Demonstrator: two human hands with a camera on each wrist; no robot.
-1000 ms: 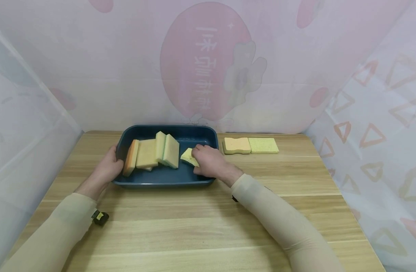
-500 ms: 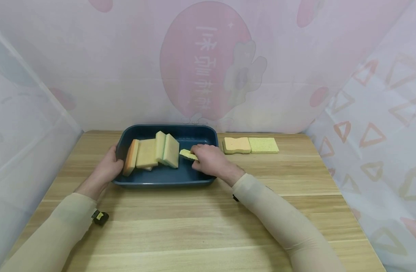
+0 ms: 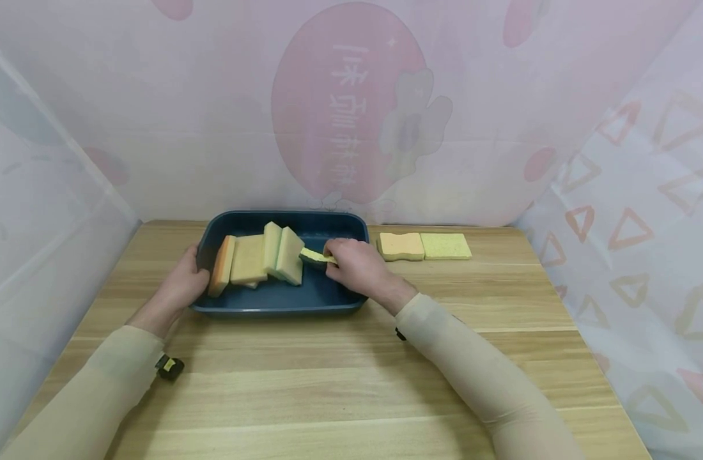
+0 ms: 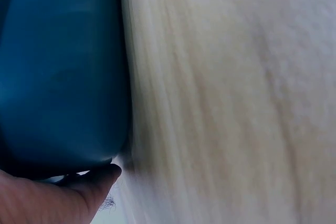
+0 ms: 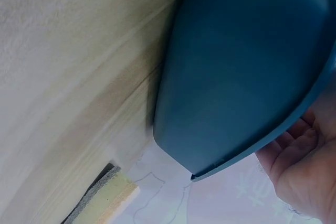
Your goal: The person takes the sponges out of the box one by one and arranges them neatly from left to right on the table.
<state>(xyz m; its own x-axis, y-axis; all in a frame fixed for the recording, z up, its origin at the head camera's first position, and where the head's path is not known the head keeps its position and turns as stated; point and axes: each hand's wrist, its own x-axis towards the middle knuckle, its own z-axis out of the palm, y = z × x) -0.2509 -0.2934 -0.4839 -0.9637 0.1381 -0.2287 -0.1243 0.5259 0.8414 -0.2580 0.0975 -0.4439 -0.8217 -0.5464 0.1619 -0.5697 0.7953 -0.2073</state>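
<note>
A yellow sponge (image 3: 314, 256) with a dark underside sits over the right part of the tray (image 3: 279, 311), tilted, one end poking out of the right hand (image 3: 363, 267). That hand's grip is narrow, thumb and fingers pinching the sponge; in the right wrist view the rim hides it. Just left, two pale sponges (image 3: 290, 257) lean together in the tray; the yellow one's tip meets the nearer of them in the head view, though I cannot tell if they touch. Beyond are a tan sponge (image 3: 249, 259) and, by the left wall, an orange-backed sponge (image 3: 222, 265) tipped on edge. The left hand (image 3: 181, 278) holds the tray's left end, its grip only as wide as the rim, thumb over it. Right of the tray, a wavy sponge (image 3: 400, 246) and a flat sponge (image 3: 446, 246) lie side by side on the worktop (image 3: 328, 383). Behind hangs a pink printed cloth (image 3: 213, 128).
</note>
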